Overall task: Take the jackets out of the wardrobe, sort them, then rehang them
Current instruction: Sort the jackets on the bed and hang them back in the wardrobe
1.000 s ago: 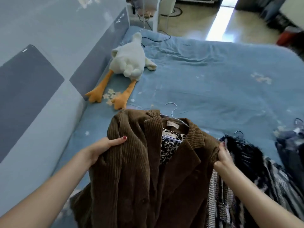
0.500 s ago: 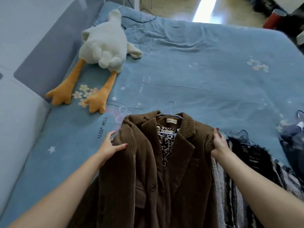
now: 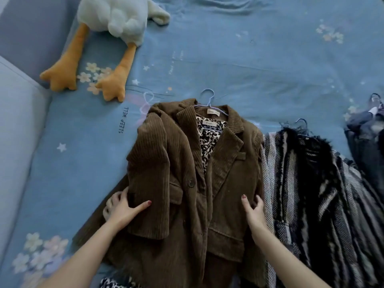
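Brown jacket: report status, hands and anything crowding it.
Left hand grips brown corduroy jacket at its side; right hand grips the other. Jacket flat on bed, on its hanger. Striped jacket alongside, right.

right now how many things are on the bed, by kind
jackets: 3, brown corduroy jacket, black and white striped jacket, dark jacket at the right edge
visible hanger hooks: 3, e.g. blue hanger
plush duck: 1
total: 7
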